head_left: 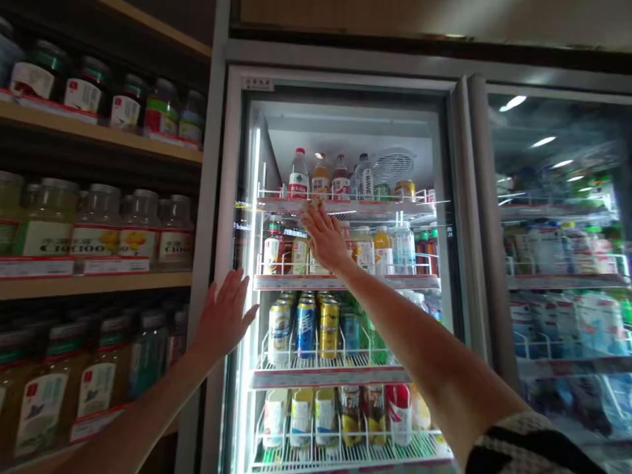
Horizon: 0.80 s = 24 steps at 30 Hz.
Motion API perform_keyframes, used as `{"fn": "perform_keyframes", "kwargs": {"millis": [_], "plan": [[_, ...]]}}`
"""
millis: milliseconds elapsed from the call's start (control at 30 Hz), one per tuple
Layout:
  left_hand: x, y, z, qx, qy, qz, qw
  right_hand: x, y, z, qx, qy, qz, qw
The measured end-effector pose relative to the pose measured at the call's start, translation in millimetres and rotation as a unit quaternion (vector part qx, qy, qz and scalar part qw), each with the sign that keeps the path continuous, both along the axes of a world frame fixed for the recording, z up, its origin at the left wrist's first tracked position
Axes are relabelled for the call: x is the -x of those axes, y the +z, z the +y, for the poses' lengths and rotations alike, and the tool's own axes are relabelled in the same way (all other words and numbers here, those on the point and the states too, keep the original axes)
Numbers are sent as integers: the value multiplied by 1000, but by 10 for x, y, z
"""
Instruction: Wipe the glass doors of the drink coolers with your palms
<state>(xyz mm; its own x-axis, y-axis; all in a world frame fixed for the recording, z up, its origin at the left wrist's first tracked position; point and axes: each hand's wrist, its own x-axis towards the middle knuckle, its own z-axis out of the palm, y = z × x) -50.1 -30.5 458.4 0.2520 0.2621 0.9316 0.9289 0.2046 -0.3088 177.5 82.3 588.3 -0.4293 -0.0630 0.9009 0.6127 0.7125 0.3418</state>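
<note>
My right hand reaches up to the glass door of a lit drinks fridge. Its fingers are stretched out, and the tips appear to touch the glass, level with the top shelf. Something pale at the fingertips is too blurred to tell from a reflection. Lower and to the left, my left hand is spread with the thumb apart, beside the left door frame; whether it touches the frame I cannot tell. Behind the glass stand a red-capped water bottle, a blue can and a gold can.
To the left, wooden shelves hold several jars and bottles, including large pale jars. A second fridge door with stocked shelves stands to the right. Another row of bottles fills the low wire shelf.
</note>
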Motion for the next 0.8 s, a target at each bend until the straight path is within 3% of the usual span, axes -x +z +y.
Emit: {"fn": "perform_keyframes", "kwargs": {"millis": [33, 100, 233, 300, 367, 500, 567, 700, 800], "plan": [[14, -24, -14, 0, 3, 4, 1000, 61, -7, -22, 0, -2, -10, 1000], [30, -78, -41, -1, 4, 9, 1000, 174, -245, -90, -20, -1, -75, 997], [31, -172, -105, -1, -16, 9, 1000, 237, -1213, -232, -84, 16, -229, 970], [29, -195, -129, -2, -29, 10, 1000, 160, -1525, -247, -109, 30, -289, 951], [25, -215, -131, -5, -40, 14, 999, 34, -1565, -209, -105, 24, -291, 951], [-23, -323, -61, -3, -57, 17, 998, -272, -1351, -68, -8, -52, -113, 992], [-75, -416, -8, 7, -68, 14, 998, -424, -1445, -27, 2, -60, -98, 993], [-207, -570, 88, 33, -91, 27, 995, -723, -1872, 8, -55, -13, -244, 968], [-310, -609, 165, 34, -96, 41, 994, -933, -1830, 89, -44, -38, -192, 980]]}}
